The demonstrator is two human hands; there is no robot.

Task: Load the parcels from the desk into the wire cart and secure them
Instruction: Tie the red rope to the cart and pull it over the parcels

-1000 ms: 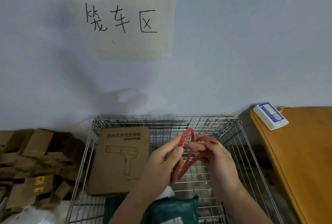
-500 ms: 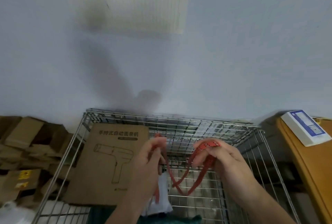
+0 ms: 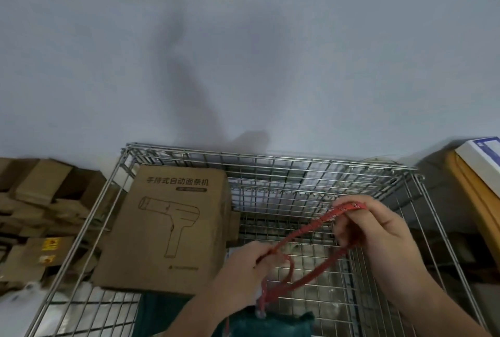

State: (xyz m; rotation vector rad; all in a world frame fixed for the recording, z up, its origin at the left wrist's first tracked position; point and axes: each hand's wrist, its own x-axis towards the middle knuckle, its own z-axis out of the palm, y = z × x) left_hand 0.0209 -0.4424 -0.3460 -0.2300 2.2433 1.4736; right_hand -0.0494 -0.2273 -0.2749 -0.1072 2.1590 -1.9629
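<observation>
The wire cart (image 3: 270,159) stands against the wall below me. Inside it, on the left, leans a brown cardboard box (image 3: 167,228) printed with a handheld machine drawing. A dark green parcel bag (image 3: 270,323) lies at the cart's near end. Over the cart both hands hold a red cord (image 3: 305,231). My left hand (image 3: 249,269) pinches one part of it low in the middle. Higher and to the right, my right hand (image 3: 373,231) grips another part, with an end draped over its fingers. The cord sags in a loop between them.
Flattened cardboard boxes (image 3: 40,215) are piled on the floor left of the cart. At the right edge is the wooden desk (image 3: 479,201) with a white and blue box (image 3: 481,155) on it. A pale wall rises behind the cart.
My hands have drawn apart, the left lower and the right out to the right, stretching the cord into a wider loop. The view has tilted down, so the wall sign has slid out of view.
</observation>
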